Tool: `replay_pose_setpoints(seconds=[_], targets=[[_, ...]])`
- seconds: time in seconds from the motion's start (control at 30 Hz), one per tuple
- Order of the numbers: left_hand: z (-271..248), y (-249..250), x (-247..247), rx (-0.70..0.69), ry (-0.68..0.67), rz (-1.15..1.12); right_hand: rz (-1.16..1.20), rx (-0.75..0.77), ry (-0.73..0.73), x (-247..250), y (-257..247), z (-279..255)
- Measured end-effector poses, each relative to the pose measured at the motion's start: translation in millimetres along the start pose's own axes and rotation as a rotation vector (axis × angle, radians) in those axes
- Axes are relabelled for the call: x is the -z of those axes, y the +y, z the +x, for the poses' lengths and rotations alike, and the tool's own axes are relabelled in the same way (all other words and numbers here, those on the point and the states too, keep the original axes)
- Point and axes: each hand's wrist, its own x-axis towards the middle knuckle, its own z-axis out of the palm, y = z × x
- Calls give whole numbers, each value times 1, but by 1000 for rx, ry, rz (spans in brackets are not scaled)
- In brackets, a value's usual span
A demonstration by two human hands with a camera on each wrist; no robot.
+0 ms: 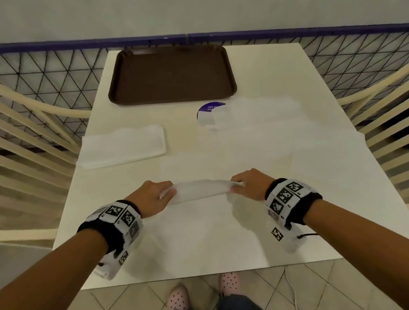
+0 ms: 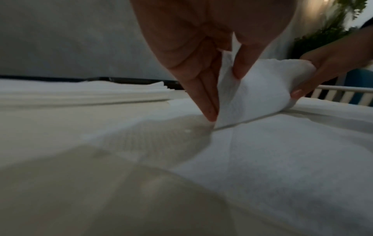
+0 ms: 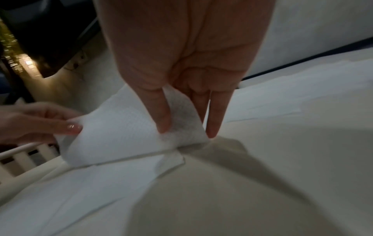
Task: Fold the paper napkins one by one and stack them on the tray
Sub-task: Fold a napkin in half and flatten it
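A white paper napkin (image 1: 201, 189) is being rolled over at the middle of the table; its lower part lies flat toward me. My left hand (image 1: 156, 195) pinches its left edge between thumb and fingers (image 2: 226, 89). My right hand (image 1: 248, 183) pinches the right edge (image 3: 177, 121). The lifted flap (image 2: 262, 89) curves between both hands. An empty brown tray (image 1: 171, 74) sits at the far end of the table. A stack of white napkins (image 1: 122, 146) lies at the left, and more loose napkins (image 1: 263, 111) lie spread at the right.
The white table (image 1: 324, 194) is flanked by cream slatted chairs (image 1: 14, 145) on both sides. A black mesh fence (image 1: 45, 69) with a purple rail runs behind. A round purple sticker (image 1: 207, 113) shows beside the right napkins. Tiled floor and feet are below.
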Motion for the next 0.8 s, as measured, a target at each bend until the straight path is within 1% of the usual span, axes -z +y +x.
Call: replay_pose_setpoints(seconds=[0.1,0.13,0.23,0.3,0.37,0.53,0.8], targets=[[5,-4,1,94,14,-154,53,-83,15,1,-2,2],[7,-4,3,133,17,-242,57,-117,18,2,-2,4],[16,-8,8,260,-6,-596,142,-232,58,8,-1,11],[23,-14,9,300,-38,-701,161,-267,54,13,0,18],[31,-16,10,314,-54,-719,193,-295,52,17,1,27],[53,-11,14,374,-18,-679,276,-355,82,22,6,46],[66,-6,18,412,18,-507,344,-398,107,20,17,62]])
